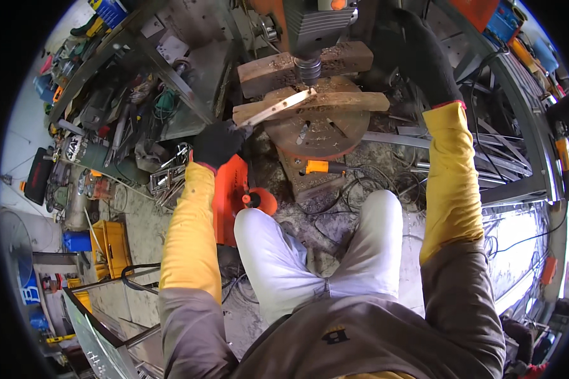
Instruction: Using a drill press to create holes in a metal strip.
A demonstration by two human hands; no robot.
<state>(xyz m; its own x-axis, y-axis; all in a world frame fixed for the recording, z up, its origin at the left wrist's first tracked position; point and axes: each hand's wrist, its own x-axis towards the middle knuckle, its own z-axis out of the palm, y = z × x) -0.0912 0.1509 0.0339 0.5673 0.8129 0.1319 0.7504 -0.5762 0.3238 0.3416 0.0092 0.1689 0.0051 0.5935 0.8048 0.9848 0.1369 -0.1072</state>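
Observation:
My left hand [221,144], in a black glove, is closed on the near end of a narrow pale strip [277,108] with several dark holes along it. The strip lies slantwise over a wooden block [348,102], its far end beneath the chuck [308,69] of a drill press [316,28]. Whether a bit touches the strip is too small to tell. Up at the right of the machine is my right hand [423,60], also black-gloved; its fingers are lost in the dark, so what they touch cannot be made out.
Behind the chuck lies a second wooden block [259,76]; both rest over the round drill table [329,136], strewn with shavings. An orange piece of equipment [229,196] stands by my left knee. Cables [360,189] coil on the floor. Metal bars [487,151] lie on the right-hand rack.

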